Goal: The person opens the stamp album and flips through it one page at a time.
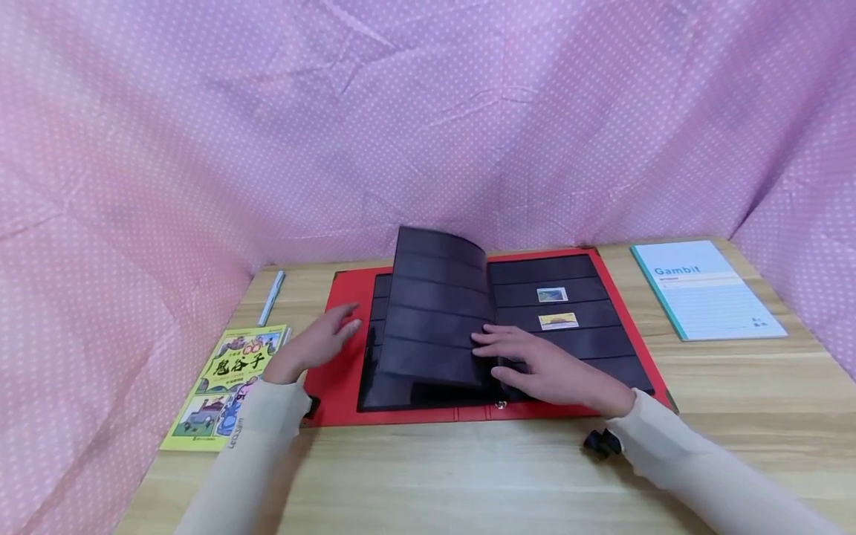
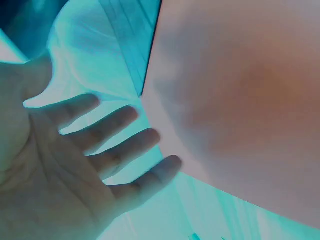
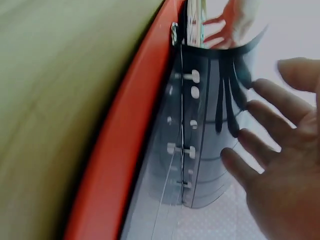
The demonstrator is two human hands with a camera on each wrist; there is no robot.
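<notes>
A red stamp album point(image 1: 351, 286) lies spread on the table, its black pages divided into strips. One black page point(image 1: 435, 297) stands raised and curved, leaning over the left side. My right hand point(image 1: 538, 364) has its fingers extended against that page near the spine; in the right wrist view the fingers point(image 3: 270, 145) are spread at its glossy surface, which mirrors them. A blue-green stamp point(image 1: 551, 295) and a yellow stamp point(image 1: 558, 321) sit in the right-hand page. Over the album's left cover, my left hand point(image 1: 321, 343) hovers with loose fingers, holding nothing.
Left of the album are a yellow comic-style book point(image 1: 207, 394) and a light blue pen point(image 1: 271, 297). At the right lies a pale blue notebook point(image 1: 709, 290). A pink dotted cloth point(image 1: 428, 119) hangs behind the wooden table point(image 1: 428, 475).
</notes>
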